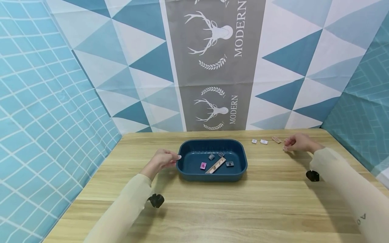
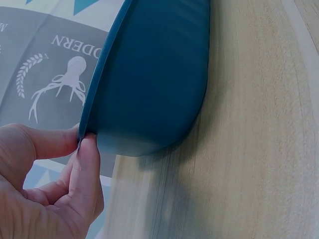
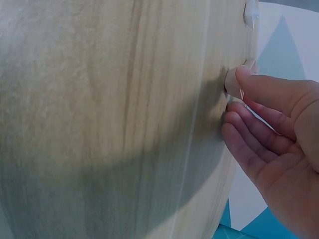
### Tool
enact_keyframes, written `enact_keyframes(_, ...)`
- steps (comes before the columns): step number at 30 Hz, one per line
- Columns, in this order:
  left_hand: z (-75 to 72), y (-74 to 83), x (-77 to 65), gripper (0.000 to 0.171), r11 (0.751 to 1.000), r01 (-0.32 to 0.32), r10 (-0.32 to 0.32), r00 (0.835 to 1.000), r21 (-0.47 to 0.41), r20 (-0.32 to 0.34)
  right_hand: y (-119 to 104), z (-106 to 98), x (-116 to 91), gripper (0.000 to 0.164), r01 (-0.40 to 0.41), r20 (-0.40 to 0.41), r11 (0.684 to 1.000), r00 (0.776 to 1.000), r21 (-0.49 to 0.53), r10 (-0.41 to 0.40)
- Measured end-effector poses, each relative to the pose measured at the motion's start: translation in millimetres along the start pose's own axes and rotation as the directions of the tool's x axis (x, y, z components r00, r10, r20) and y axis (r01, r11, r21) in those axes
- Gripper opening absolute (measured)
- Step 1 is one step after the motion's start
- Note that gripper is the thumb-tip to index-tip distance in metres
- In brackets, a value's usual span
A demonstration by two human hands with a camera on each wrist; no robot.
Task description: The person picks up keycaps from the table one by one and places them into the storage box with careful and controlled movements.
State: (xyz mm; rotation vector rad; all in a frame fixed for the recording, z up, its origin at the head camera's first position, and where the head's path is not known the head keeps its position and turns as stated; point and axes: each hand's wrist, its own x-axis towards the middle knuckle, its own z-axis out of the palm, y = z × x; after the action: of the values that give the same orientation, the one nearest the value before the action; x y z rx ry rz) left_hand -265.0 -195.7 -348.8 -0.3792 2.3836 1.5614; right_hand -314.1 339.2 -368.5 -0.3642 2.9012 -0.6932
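My left hand (image 1: 164,158) is at the left end of the blue tray (image 1: 211,177), with thumb and fingers closed on its rim, one on each side of the thin wall; I judge that this steadies the tray without reaching into it. My right hand (image 1: 299,142) is well to the right of the tray, above the table (image 1: 243,216). Its thumb and fingers are nearly together, pinching a small pale piece (image 3: 233,83) by its edge; a thing that small leaves room for little more than fingertips. My other right fingers curl loosely below it, and I cannot tell whether they touch the table.

Between the tray and my right hand, level with the tray's far side, lie a small white tile (image 1: 254,141), a white piece (image 1: 263,142) and a pinkish strip (image 1: 276,139), spaced apart so that each could be taken singly. Inside the tray, a pink tile (image 1: 203,165), a wooden strip (image 1: 215,165) and three small greyish pieces (image 1: 229,164) lie loose, kept together by its raised walls.
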Motion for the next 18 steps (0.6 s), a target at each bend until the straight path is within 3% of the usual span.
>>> enact_keyframes(18, -0.3, 0.7, 0.1, 0.032, 1.0, 0.002, -0.002, 1.0, 0.012, 0.006, -6.1, 6.1, -0.2, 0.024, -0.031, -0.033, 0.999, 0.999, -0.043, 0.03)
